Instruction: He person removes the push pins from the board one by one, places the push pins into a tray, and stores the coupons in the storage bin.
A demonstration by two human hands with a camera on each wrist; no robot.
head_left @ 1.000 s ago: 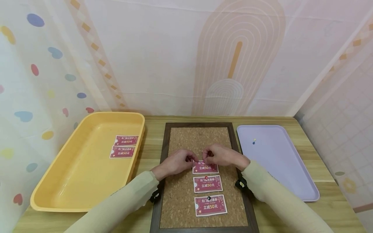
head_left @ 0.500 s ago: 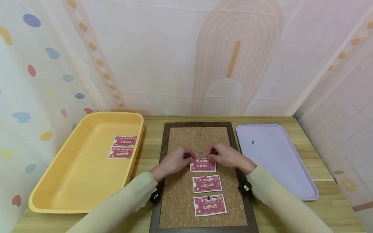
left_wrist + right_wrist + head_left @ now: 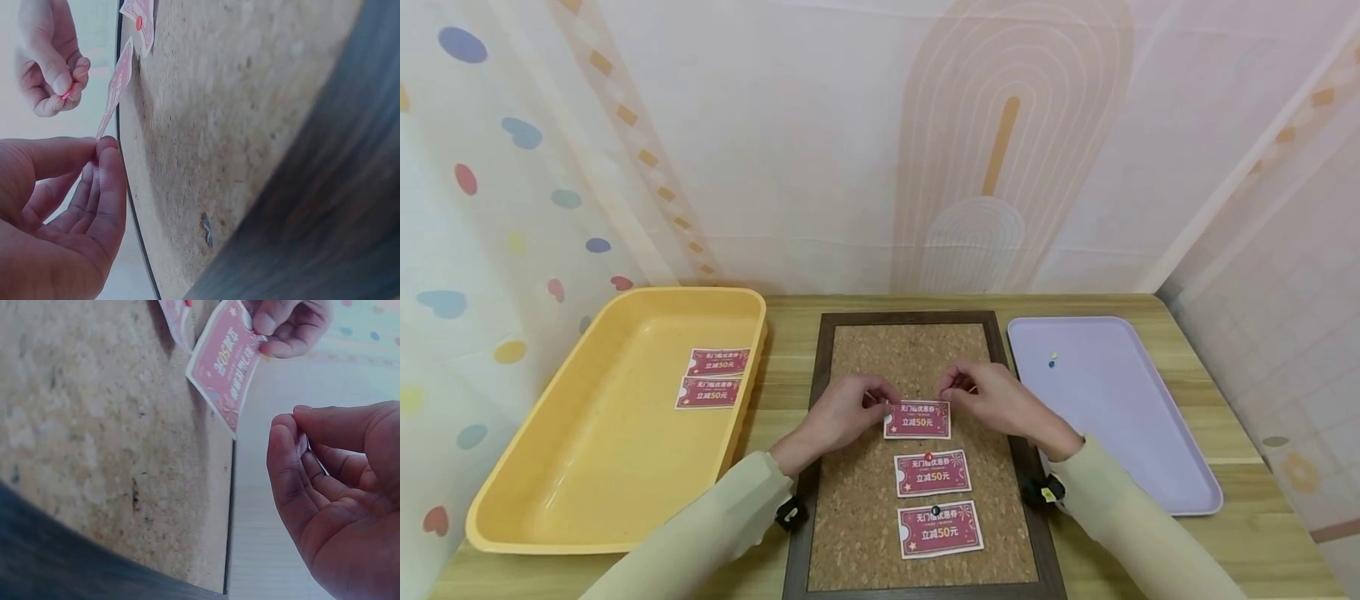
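Note:
Between thumb and fingertips, my left hand [image 3: 846, 410] pinches the upper left corner of a red-and-white paper coupon [image 3: 917, 421]. The coupon slants away from the corkboard [image 3: 850, 533] in both wrist views. To its right, my right hand [image 3: 988, 396] is apart from the coupon and pinches a small pinkish-red push pin [image 3: 65, 95], which shows in the left wrist view. Lower on the board lie two similar coupons: the middle coupon [image 3: 934, 479] has a red push pin [image 3: 928, 457] at its top edge, the lowest coupon [image 3: 940, 537] a black push pin [image 3: 936, 510].
At left stands a deep yellow tray [image 3: 587, 450] with two more coupons [image 3: 709, 392] along its right side. On the right, a shallow lilac tray [image 3: 1120, 400] holds a yellow push pin [image 3: 1054, 356] and a blue push pin [image 3: 1052, 364]. A dark frame [image 3: 801, 533] borders the corkboard.
My left hand has shifted the top coupon slightly left and up the board. My right hand has drawn away to the right from the coupon's top edge, keeping its pinch.

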